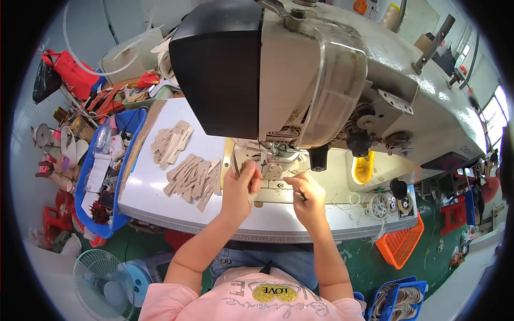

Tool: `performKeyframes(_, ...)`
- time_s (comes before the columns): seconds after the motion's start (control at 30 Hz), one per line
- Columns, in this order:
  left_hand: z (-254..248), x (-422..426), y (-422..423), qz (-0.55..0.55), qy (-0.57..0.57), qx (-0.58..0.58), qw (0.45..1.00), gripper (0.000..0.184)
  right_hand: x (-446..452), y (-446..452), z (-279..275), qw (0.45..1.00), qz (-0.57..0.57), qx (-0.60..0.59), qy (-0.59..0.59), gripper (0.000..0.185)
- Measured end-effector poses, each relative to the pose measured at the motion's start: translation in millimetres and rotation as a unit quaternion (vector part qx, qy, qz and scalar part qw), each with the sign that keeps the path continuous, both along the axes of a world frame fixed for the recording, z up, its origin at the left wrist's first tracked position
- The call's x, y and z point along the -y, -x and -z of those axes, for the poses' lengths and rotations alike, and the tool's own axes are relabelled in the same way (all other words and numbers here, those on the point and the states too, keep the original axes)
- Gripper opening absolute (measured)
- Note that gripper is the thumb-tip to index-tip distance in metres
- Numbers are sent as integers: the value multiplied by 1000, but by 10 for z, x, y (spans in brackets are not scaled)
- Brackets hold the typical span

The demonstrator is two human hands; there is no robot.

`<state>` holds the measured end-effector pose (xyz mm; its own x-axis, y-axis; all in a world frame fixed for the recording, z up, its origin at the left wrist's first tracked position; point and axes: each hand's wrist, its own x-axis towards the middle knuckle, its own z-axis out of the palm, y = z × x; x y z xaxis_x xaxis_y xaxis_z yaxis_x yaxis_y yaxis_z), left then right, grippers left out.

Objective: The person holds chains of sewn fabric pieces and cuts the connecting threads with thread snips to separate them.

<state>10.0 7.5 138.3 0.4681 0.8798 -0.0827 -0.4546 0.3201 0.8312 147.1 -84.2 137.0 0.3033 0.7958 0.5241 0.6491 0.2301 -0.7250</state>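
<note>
A large sewing machine stands in front of me, its needle area just beyond my hands. My left hand is closed at the left of the needle area, by the cream plate, with the edge of a thin strip showing above its fingers. What that strip is I cannot make out. My right hand is closed at the right, its fingertips near the machine bed; a small dark object shows inside the fist, too hidden to name. Left of my left hand lie a pile of flat beige pieces and another beige pile behind it.
Along the table's left side is a blue basket of odds and ends. Bobbins and loose thread lie at the right front. A yellow dish sits on the machine bed. Below are an orange basket and a fan.
</note>
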Motion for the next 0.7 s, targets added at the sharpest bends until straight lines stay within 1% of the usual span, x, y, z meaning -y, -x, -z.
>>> performKeyframes(0.07,-73,-105,-24,-20,-24,19,999,20,37,-73,0,999,15,11,-46,37)
performKeyframes(0.1,-115,-131,-30,-14,-26,19,999,28,57,-92,4,998,19,1,-60,36)
performKeyframes(0.2,-122,-29,-26,28,-17,62,998,41,96,-51,-40,997,12,-18,-77,36)
performKeyframes(0.23,-122,67,-39,36,-51,5,998,54,101,-15,-76,997,7,-23,-77,36)
performKeyframes(0.33,68,339,-28,93,-61,-94,989,55,92,121,-182,997,-16,-70,-27,37)
performKeyframes(0.37,66,391,-51,100,-55,-89,989,55,65,163,-166,992,-36,-113,-32,40)
performKeyframes(0.43,13,487,-73,111,-43,-81,990,55,19,193,-189,993,-43,-108,-24,32)
performKeyframes(0.47,75,497,-65,121,-39,-73,989,54,0,207,-198,993,-48,-105,-21,29)
performKeyframes(0.5,181,489,-64,131,-36,-64,989,53,-25,213,-140,992,-48,-116,-18,20)
performKeyframes(0.53,196,478,-65,141,-34,-55,988,53,-44,227,-117,989,-51,-139,-22,17)
performKeyframes(0.57,182,474,-40,141,-14,-41,989,48,-62,242,-102,985,-54,-161,-26,14)
performKeyframes(0.6,140,442,-26,116,-15,-64,991,46,-77,248,-98,981,-56,-183,-29,12)
performKeyframes(0.67,76,351,-10,65,-16,-109,992,42,-71,230,-171,985,-49,-162,-38,8)
performKeyframes(0.7,190,275,-30,18,8,-71,997,33,-67,223,-203,986,-44,-152,-42,7)
